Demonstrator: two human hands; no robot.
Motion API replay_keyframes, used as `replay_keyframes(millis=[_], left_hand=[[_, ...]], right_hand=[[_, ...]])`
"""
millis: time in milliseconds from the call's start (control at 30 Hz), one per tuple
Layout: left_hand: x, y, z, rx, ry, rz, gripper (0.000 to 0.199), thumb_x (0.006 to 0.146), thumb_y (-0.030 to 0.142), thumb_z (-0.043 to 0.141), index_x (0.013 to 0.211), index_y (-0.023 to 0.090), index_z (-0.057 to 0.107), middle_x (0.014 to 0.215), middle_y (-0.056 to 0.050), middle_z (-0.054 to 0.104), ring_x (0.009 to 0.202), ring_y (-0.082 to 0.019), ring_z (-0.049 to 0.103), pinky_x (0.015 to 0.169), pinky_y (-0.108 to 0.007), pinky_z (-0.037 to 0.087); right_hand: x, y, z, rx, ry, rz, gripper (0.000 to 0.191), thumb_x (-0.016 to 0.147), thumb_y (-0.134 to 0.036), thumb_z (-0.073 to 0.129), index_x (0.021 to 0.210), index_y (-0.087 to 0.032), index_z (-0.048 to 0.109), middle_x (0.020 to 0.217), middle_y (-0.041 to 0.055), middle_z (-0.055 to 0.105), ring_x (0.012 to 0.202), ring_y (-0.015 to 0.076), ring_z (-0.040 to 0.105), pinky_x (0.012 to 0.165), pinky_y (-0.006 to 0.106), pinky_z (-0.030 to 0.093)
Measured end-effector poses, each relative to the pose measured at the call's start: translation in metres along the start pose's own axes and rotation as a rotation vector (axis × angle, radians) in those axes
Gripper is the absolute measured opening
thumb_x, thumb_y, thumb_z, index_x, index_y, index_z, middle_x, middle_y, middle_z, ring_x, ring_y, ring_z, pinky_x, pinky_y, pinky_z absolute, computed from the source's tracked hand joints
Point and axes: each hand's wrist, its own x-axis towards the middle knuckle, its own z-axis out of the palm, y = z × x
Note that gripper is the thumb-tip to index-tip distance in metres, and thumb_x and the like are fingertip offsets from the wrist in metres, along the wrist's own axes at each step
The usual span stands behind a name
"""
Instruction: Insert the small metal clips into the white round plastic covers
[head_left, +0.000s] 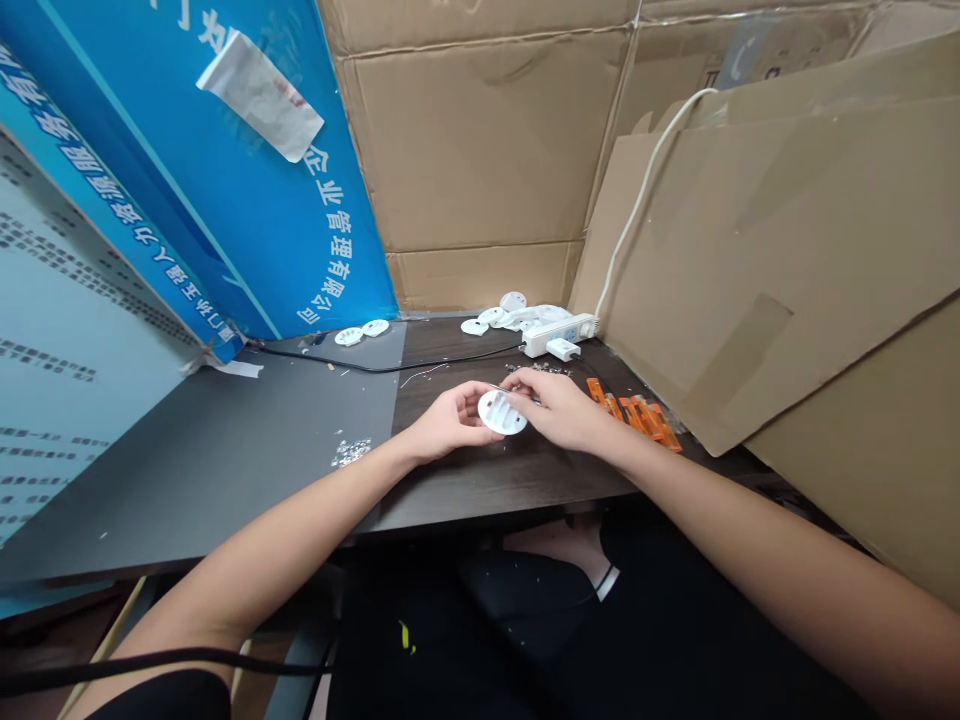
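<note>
A round white plastic disc (pixel 501 414) with small holes is held up above the dark table near its front edge. My left hand (pixel 452 422) grips its left rim, thumb below and fingers behind. From the right, my right hand (pixel 553 405) closes on the disc's upper right edge with thumb and fingers. Whether the right fingers also pinch some small part cannot be made out. Just behind my right hand lies a scatter of tiny metal parts (pixel 541 368). Several orange strips (pixel 646 418) lie to the right of it, partly behind the forearm.
A white power strip (pixel 559 335) with a plugged-in adapter (pixel 563 349) stands at the back right. White discs (pixel 513 301) are piled behind it, and two more discs (pixel 361 332) lie at back left. Small clear pieces (pixel 351 453) lie left. A black cable (pixel 375 369) crosses the table; cardboard walls (pixel 480 150) enclose it.
</note>
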Motion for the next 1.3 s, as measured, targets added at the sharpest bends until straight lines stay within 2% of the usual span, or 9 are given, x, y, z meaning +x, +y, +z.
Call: replay_keyframes(millis=[133,300,400,500,700,867,1300], left_hand=[[0.002,-0.003,0.001,-0.154,0.041,0.004,0.063,0.059,0.022,0.092,0.114,0.016,0.063,0.115,-0.011,0.07,0.107,-0.024,0.068,0.098,-0.041,0.054],[0.001,-0.001,-0.001,-0.288,0.041,-0.008,0.067,0.06,0.015,0.09,0.121,0.018,0.062,0.114,-0.009,0.067,0.097,-0.018,0.066,0.086,-0.033,0.056],[0.0,0.0,-0.004,-0.335,0.047,-0.028,0.064,0.062,0.014,0.088,0.122,0.017,0.065,0.109,-0.006,0.068,0.091,-0.016,0.065,0.084,-0.03,0.054],[0.001,-0.001,-0.007,-0.368,0.04,-0.061,0.06,0.061,0.012,0.087,0.118,0.015,0.068,0.101,-0.005,0.069,0.088,-0.015,0.064,0.085,-0.029,0.051],[0.002,-0.004,-0.008,-0.328,0.032,-0.098,0.06,0.056,0.008,0.09,0.111,0.017,0.066,0.096,-0.003,0.07,0.089,-0.015,0.065,0.084,-0.028,0.049],[0.001,-0.003,-0.005,-0.252,0.042,-0.105,0.062,0.055,0.009,0.092,0.111,0.016,0.067,0.102,-0.004,0.07,0.093,-0.016,0.066,0.09,-0.031,0.049],[0.004,-0.004,-0.005,-0.225,0.074,-0.173,0.063,0.053,0.01,0.093,0.112,0.014,0.071,0.102,-0.006,0.074,0.092,-0.017,0.068,0.098,-0.036,0.048]], right_hand=[[0.0,0.002,0.008,-0.065,0.016,-0.028,0.019,0.096,-0.023,0.055,0.107,-0.017,0.069,0.102,0.0071,0.074,0.089,0.0183,0.067,0.08,0.029,0.046],[-0.001,-0.001,0.004,-0.211,0.052,0.053,0.029,0.098,-0.028,0.054,0.122,-0.016,0.065,0.094,0.0071,0.075,0.08,0.019,0.066,0.075,0.03,0.046],[-0.003,-0.005,-0.006,-0.291,0.067,0.019,0.027,0.1,-0.022,0.047,0.114,-0.018,0.07,0.102,0.0075,0.076,0.089,0.0208,0.069,0.08,0.032,0.048],[-0.006,-0.006,-0.01,-0.34,0.038,-0.053,0.03,0.097,-0.019,0.049,0.111,-0.022,0.075,0.11,0.0052,0.077,0.099,0.0225,0.069,0.089,0.034,0.049],[-0.008,-0.006,-0.004,-0.407,-0.041,-0.065,0.037,0.095,-0.018,0.05,0.12,-0.026,0.076,0.109,0.0057,0.076,0.101,0.0227,0.068,0.092,0.034,0.049],[-0.009,-0.016,-0.005,-0.482,-0.063,-0.007,0.037,0.093,-0.02,0.051,0.114,-0.03,0.079,0.098,0.0051,0.073,0.089,0.0216,0.067,0.077,0.031,0.046],[-0.004,-0.026,-0.003,-0.55,-0.107,0.029,0.034,0.088,-0.016,0.051,0.1,-0.023,0.082,0.093,0.009,0.075,0.083,0.0212,0.065,0.069,0.03,0.039]])
